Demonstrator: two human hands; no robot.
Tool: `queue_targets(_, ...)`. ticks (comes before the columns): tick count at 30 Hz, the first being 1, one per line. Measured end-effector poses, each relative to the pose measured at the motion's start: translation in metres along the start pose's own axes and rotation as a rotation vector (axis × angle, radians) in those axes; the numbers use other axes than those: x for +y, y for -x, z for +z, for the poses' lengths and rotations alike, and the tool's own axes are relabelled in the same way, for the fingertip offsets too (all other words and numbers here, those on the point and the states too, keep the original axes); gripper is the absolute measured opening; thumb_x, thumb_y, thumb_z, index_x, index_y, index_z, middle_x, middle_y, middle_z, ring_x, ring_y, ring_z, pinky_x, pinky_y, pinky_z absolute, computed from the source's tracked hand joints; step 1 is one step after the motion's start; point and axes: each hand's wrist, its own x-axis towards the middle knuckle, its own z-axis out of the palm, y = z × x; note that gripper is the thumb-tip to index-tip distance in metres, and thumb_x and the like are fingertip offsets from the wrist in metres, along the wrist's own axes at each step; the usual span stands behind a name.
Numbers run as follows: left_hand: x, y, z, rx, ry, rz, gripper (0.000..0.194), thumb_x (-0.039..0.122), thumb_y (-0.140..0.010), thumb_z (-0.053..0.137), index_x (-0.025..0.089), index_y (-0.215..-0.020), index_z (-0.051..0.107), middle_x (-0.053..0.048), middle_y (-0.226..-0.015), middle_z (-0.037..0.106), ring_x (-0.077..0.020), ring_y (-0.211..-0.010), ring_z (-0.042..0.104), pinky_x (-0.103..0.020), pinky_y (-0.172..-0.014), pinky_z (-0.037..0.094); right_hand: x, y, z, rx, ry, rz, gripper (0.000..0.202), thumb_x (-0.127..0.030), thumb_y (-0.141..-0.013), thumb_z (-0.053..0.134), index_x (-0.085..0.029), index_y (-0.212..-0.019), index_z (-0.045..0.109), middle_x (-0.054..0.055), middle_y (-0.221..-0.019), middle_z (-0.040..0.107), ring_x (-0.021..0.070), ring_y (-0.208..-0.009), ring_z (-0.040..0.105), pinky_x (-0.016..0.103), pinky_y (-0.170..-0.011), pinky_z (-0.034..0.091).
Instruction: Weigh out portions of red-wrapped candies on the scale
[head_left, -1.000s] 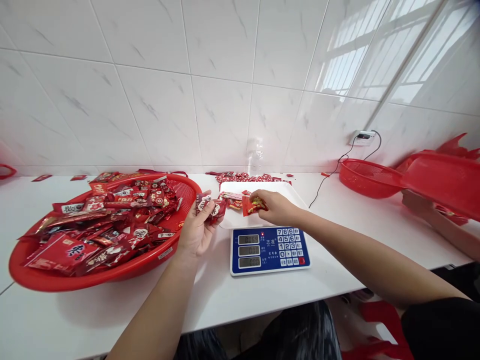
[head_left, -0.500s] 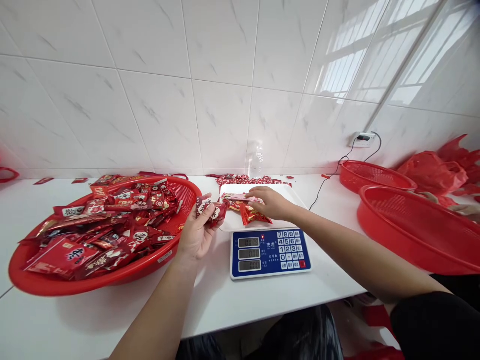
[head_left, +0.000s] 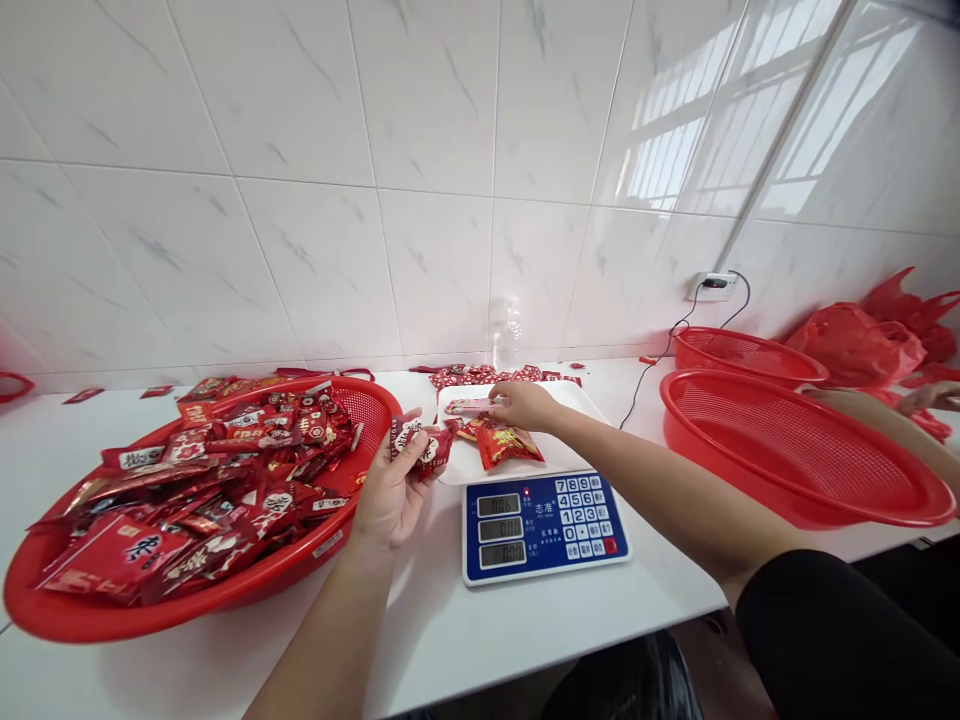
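Observation:
Red snack packets [head_left: 429, 452] are gripped in my left hand [head_left: 396, 492], beside the left edge of the white scale pan [head_left: 562, 455]. Over the pan, my right hand [head_left: 523, 406] has its fingers closed on the end of a slim pink packet [head_left: 471, 406]. A shiny red and gold packet [head_left: 510, 445] lies on the pan just below that hand, with a smaller red one [head_left: 470, 429] to its left. The blue scale panel [head_left: 546, 527] faces me, with three displays and a keypad.
A red basket [head_left: 225, 598] heaped with red packets stands at the left. More packets [head_left: 487, 375] and a clear bottle [head_left: 507, 335] are behind the pan. At right are a large red basket [head_left: 750, 490], another basket [head_left: 742, 350], red bags [head_left: 862, 345] and another person's hands [head_left: 930, 398].
My right hand has drawn up off the shiny packet and now pinches the pink one. The large right basket has shifted left. The camera view has moved slightly.

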Motion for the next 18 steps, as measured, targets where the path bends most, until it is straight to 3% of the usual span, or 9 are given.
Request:
queue_targets(7, -0.001, 0.0, 0.0, 0.006, 0.007, -0.004, 0.035, 0.007, -0.082, 0.063, 0.02, -0.114, 0.063, -0.003, -0.087, 0.071, -0.0106, -0.064, 0.067, -0.02, -0.051, 0.059, 0.03, 0.002, -0.005, 0.116, -0.043, 0.113, 0.032, -0.032, -0.089, 0.054, -0.022, -0.118, 0.059, 0.007, -0.116, 0.065, 0.0221, -0.104, 0.061, 0.03, -0.083, 0.046)
queue_targets(11, -0.002, 0.0, -0.001, -0.008, -0.006, -0.008, 0.036, 0.006, -0.082, 0.063, 0.021, -0.114, 0.063, -0.003, -0.088, 0.071, -0.011, -0.065, 0.067, -0.021, -0.052, 0.06, 0.046, 0.009, -0.001, 0.059, -0.072, 0.09, 0.02, -0.022, -0.086, 0.058, -0.022, -0.103, 0.068, 0.004, -0.11, 0.069, 0.0211, -0.102, 0.063, 0.03, -0.086, 0.047)
queue_targets(14, -0.004, -0.002, -0.002, -0.016, -0.008, -0.01, 0.037, 0.006, -0.081, 0.064, 0.022, -0.114, 0.063, -0.003, -0.088, 0.071, -0.0113, -0.065, 0.068, -0.021, -0.052, 0.06, 0.048, 0.014, -0.002, 0.039, -0.109, 0.031, 0.019, -0.019, -0.086, 0.058, -0.025, -0.097, 0.071, 0.0, -0.106, 0.071, 0.0184, -0.101, 0.064, 0.028, -0.088, 0.047)
queue_targets(18, -0.004, -0.003, -0.001, -0.012, -0.007, -0.016, 0.036, 0.006, -0.08, 0.065, 0.021, -0.114, 0.063, -0.003, -0.088, 0.071, -0.0111, -0.065, 0.068, -0.021, -0.052, 0.06, 0.039, 0.02, -0.015, 0.16, -0.148, 0.004, 0.024, -0.017, -0.09, 0.051, -0.024, -0.106, 0.069, 0.002, -0.115, 0.068, 0.0188, -0.108, 0.061, 0.033, -0.093, 0.046)
